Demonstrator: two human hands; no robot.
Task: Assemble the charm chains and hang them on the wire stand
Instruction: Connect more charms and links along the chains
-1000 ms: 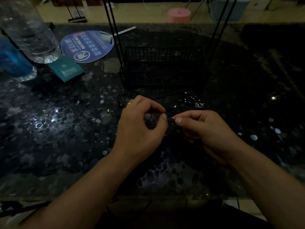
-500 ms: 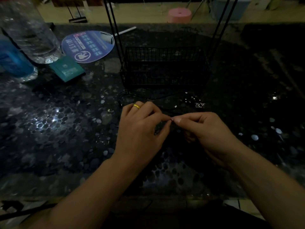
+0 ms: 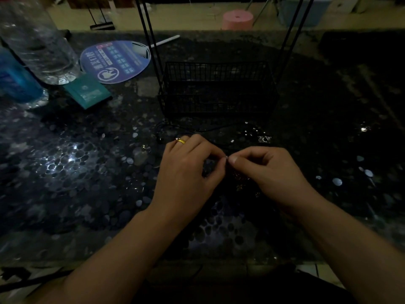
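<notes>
My left hand (image 3: pixel 188 170) and my right hand (image 3: pixel 269 172) meet fingertip to fingertip above the dark speckled table. Between thumb and forefinger of both hands sits a tiny metal chain piece (image 3: pixel 227 157); each hand pinches it. A gold ring shows on my left hand. A thin dark cord (image 3: pixel 197 129) lies on the table behind my hands, beside small shiny charms (image 3: pixel 264 139). The black wire stand (image 3: pixel 217 88), with a basket base and tall uprights, stands just beyond them. Small gold links (image 3: pixel 240 178) lie dimly under my right hand.
At the back left stand a clear plastic bottle (image 3: pixel 41 47) and a blue bottle (image 3: pixel 15 80), with a teal packet (image 3: pixel 87 92) and a round blue fan (image 3: pixel 116 61) next to them. A pink stool (image 3: pixel 237 19) is on the floor beyond the table.
My left hand has turned so its back and ring face up, and both hands have closed together on the small piece. The hands stayed in the same spot.
</notes>
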